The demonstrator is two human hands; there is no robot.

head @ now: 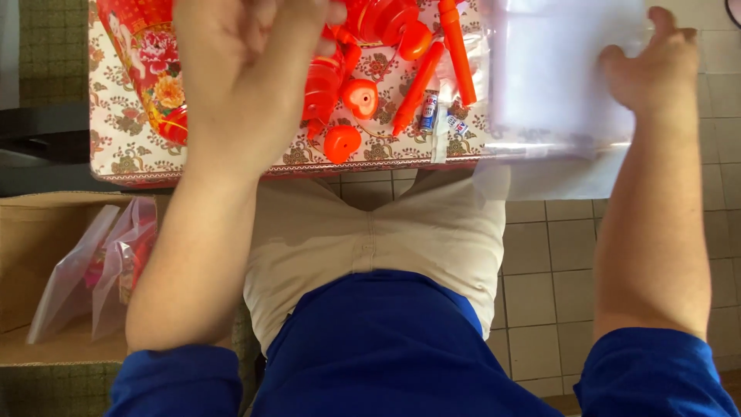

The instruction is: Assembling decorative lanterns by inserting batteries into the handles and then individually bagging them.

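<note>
Two hands at work: our left hand pinches orange plastic parts at 12 o'clock — our right hand grips the clear bag at 2 o'clock; filled bags already boxed, loose parts unpacked.

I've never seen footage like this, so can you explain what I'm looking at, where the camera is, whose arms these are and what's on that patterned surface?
There is only one picture, taken by a camera worn on a person's head and looking straight down. So you see that person's own blue shirt, beige shorts and both bare arms reaching forward.

In front of them lies a flat tray with a red floral pattern. On it are bright orange plastic parts: round caps, spiral pieces and long sticks, plus two small tubes.

The left hand is over the orange parts; its fingers are out of sight, so I cannot tell whether it grips anything. The right hand rests on a clear plastic bag at the tray's right edge.

At lower left, a brown cardboard box holds more clear bags.
</note>
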